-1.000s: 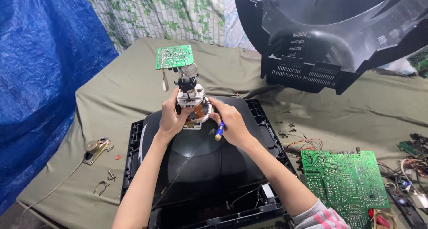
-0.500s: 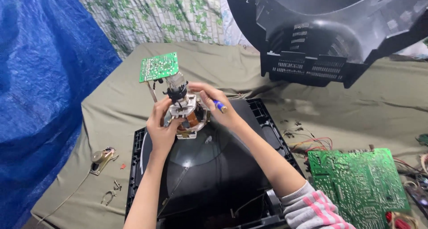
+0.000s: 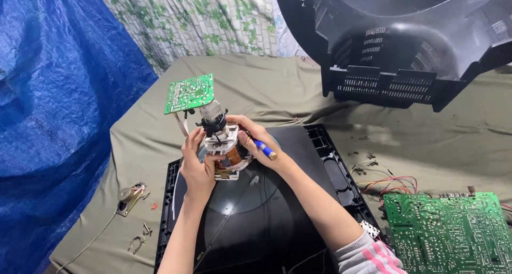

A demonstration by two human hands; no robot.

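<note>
Copper-wound yoke assembly (image 3: 224, 154) sits on the neck of the picture tube (image 3: 256, 215), which lies face down in its black frame; from the head view we judge it stiff but fragile at the glass neck, best held by its plastic collar. Our left hand (image 3: 196, 170) wraps closed around its side, our right hand (image 3: 261, 143) presses against it while pinching a blue-handled screwdriver (image 3: 264, 148), forearms angled inward

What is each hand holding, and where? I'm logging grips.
Left hand clasps the deflection yoke at its side; right hand touches it too, holding a blue-handled screwdriver by the handle.
</note>
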